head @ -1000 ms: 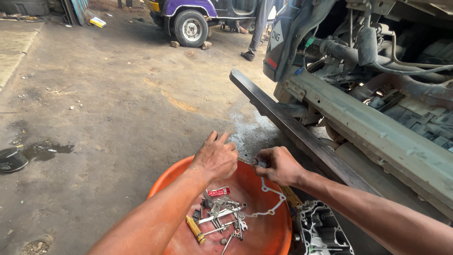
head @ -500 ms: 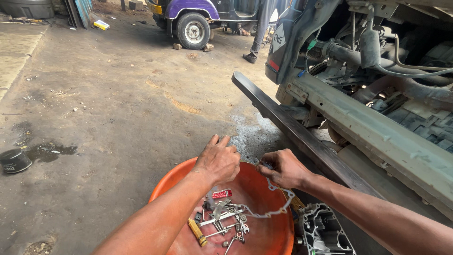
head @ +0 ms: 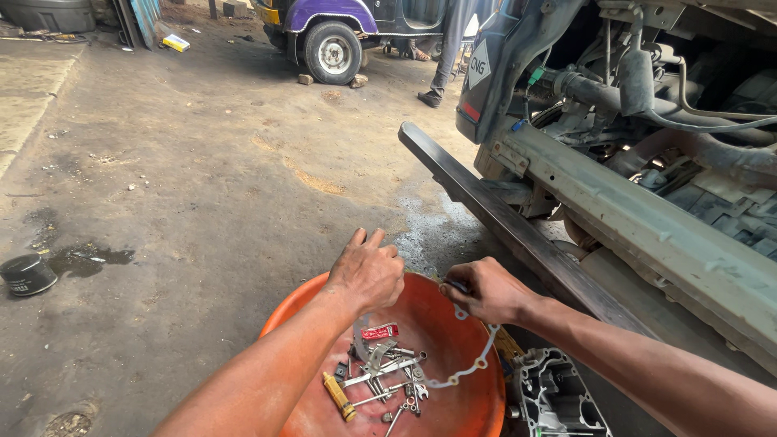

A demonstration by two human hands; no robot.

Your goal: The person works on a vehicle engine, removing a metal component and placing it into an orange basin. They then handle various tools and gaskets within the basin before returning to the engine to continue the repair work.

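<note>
An orange plastic basin [head: 441, 320] sits on the ground below me, with several wrenches, bolts, a yellow-handled screwdriver [head: 338, 396] and a small red tube [head: 380, 332] in it. My right hand [head: 484, 290] is closed on the upper end of a thin pale gasket [head: 476, 361] that curves down over the basin. My left hand [head: 368, 271] hovers over the basin's far rim, fingers loosely curled, holding nothing that I can see.
A grey metal engine cover [head: 558, 396] lies right of the basin. A long dark beam [head: 502, 218] and the open underside of a vehicle [head: 647, 162] fill the right. A black oil filter [head: 28, 273] stands at far left. A purple vehicle [head: 332, 32] and a person's legs [head: 441, 61] are farther off.
The view has shifted slightly. Both hands stay over the basin; my right hand keeps its hold on the gasket and my left hand has moved little.
</note>
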